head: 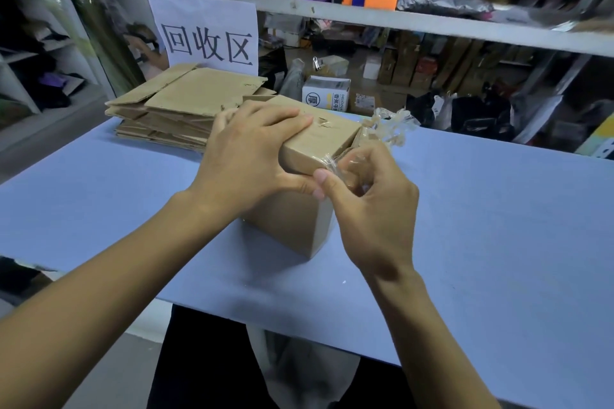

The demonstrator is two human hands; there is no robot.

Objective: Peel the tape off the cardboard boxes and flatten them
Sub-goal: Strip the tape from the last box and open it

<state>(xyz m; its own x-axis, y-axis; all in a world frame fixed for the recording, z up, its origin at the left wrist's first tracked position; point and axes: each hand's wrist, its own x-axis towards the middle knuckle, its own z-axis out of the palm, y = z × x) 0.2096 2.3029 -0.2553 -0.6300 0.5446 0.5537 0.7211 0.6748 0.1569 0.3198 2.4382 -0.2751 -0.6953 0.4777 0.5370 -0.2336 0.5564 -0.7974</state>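
Left hand (252, 149) clamped the box (319, 143) on the blue table (498, 226) — right hand (368, 206) pinched clear tape (335, 163). Flattened cardboard (186, 106) lay at eleven o'clock, under cluttered shelves (398, 18).

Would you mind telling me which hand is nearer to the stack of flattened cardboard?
Left. The left hand grips the box right beside the stack of flattened cardboard. The right hand pinches the tape at the box's far corner, away from the stack.
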